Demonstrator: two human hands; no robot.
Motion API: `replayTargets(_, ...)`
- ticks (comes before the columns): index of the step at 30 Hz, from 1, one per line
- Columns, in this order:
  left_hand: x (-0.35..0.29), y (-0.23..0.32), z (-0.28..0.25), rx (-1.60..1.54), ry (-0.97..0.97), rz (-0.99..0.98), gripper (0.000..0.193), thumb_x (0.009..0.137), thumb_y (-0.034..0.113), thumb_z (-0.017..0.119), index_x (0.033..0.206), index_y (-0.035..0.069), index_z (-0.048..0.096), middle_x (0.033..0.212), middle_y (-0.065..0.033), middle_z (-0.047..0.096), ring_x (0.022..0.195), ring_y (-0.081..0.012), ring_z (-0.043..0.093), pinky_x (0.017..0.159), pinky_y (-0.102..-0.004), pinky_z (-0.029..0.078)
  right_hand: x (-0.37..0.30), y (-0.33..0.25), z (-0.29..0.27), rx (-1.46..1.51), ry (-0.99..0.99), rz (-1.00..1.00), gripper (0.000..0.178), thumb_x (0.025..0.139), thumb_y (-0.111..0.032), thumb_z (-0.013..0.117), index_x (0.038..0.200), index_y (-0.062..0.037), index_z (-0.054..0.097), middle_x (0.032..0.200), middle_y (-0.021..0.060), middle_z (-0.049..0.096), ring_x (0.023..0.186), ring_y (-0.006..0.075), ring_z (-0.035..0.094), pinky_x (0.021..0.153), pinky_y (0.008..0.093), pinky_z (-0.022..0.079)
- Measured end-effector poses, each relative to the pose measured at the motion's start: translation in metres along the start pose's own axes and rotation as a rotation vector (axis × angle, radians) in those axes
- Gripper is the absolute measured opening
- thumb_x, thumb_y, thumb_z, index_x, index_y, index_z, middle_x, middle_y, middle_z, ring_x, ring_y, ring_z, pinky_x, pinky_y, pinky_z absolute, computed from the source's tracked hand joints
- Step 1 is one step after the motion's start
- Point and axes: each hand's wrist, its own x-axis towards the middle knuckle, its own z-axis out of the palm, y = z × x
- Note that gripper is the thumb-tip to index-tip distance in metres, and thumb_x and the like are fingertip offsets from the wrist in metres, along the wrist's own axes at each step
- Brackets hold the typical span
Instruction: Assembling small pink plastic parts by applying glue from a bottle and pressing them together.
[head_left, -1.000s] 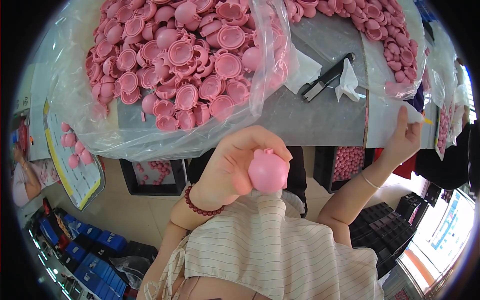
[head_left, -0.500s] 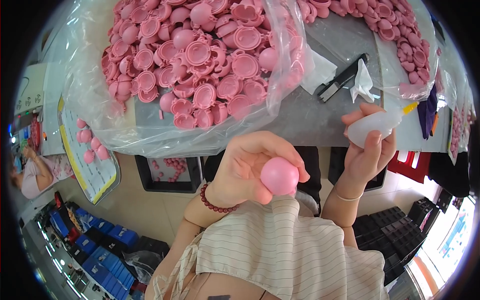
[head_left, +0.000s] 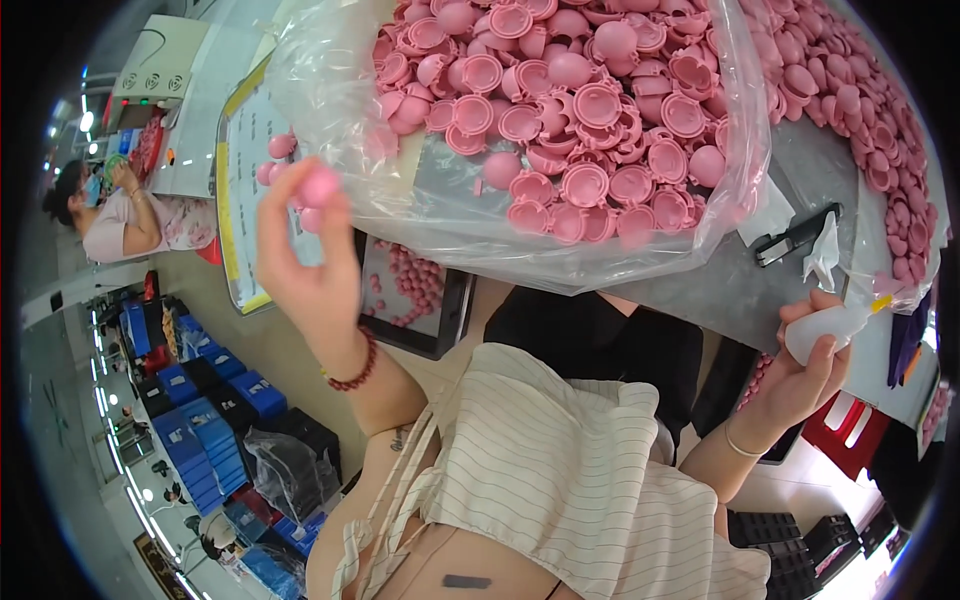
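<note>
At the left, my left hand (head_left: pixel 315 280) is raised with a pink plastic ball (head_left: pixel 319 187) pinched between thumb and fingertips, slightly blurred. It is over the edge of a paper-covered board with a yellow border (head_left: pixel 233 225), where several pink balls (head_left: pixel 281 146) lie. On the right, my right hand (head_left: pixel 797 388) is wrapped round a white squeeze bottle (head_left: pixel 822 332) with a yellow nozzle, which points up and to the right. Between the hands, a big heap of pink hollow half-shells (head_left: pixel 597 105) lies on a clear plastic bag (head_left: pixel 470 255) on the grey table.
Another heap of pink shells (head_left: pixel 880 140) lies at the far right. Near it are a black-handled tool (head_left: pixel 797 236) and a crumpled white tissue (head_left: pixel 823 253). Below the table edge at left is a black tray (head_left: pixel 447 325) of pink pieces. A co-worker (head_left: pixel 125 225) sits far left.
My left hand has moved from in front of my chest out to the left, over the board, carrying the pink ball. The view has turned leftward. My right hand still grips the bottle.
</note>
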Motion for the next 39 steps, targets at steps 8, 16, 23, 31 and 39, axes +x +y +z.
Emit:
replayTargets(8,0.014,-0.068,0.005,0.296,-0.171,-0.073,0.025,0.077,0.007,0.052,0.100,0.001,0.054,0.100,-0.0147,0.055,0.085,-0.0242,0.053,0.075,-0.0295,0.041,0.000,-0.003,0.001,-0.015,-0.042,0.010,0.047,0.077,-0.036,0.052,0.090,0.0089,0.050,0.067,0.0136,0.055,0.054,0.0103,0.046,0.047,0.0174,0.032)
replayTargets(16,0.021,0.003,0.027,0.133,0.166,0.003,0.021,0.073,0.004,0.053,0.094,0.003,0.056,0.086,-0.0092,0.057,0.081,-0.0235,0.052,0.070,-0.0302,0.041,0.000,-0.002,0.001,-0.023,-0.037,-0.009,0.043,0.077,-0.033,0.050,0.089,0.0081,0.050,0.066,0.0128,0.054,0.055,0.0106,0.047,0.048,0.0179,0.032)
replayTargets(23,0.017,0.022,0.058,0.057,-0.441,0.152,0.017,0.064,0.006,0.064,0.079,0.006,0.058,0.082,-0.0082,0.056,0.076,-0.0243,0.053,0.068,-0.0306,0.041,-0.002,-0.004,0.000,-0.014,-0.016,0.024,0.046,0.075,-0.036,0.054,0.089,0.0080,0.050,0.066,0.0119,0.056,0.058,0.0118,0.049,0.054,0.0194,0.033)
replayTargets(31,0.008,0.022,0.060,-0.084,-0.183,0.073,0.015,0.068,0.006,0.062,0.081,0.001,0.057,0.078,-0.0084,0.058,0.071,-0.0203,0.056,0.065,-0.0277,0.043,-0.001,0.002,-0.003,-0.028,-0.056,-0.020,0.044,0.076,-0.033,0.053,0.089,0.0086,0.050,0.068,0.0136,0.055,0.057,0.0133,0.050,0.048,0.0182,0.035)
replayTargets(39,0.003,0.027,0.056,-0.305,-0.116,-0.002,0.018,0.070,0.004,0.061,0.087,-0.001,0.057,0.075,-0.0067,0.059,0.065,-0.0129,0.056,0.063,-0.0223,0.043,-0.002,0.001,-0.005,-0.015,-0.072,-0.039,0.044,0.077,-0.034,0.051,0.090,0.0085,0.049,0.069,0.0142,0.055,0.058,0.0138,0.051,0.047,0.0188,0.035)
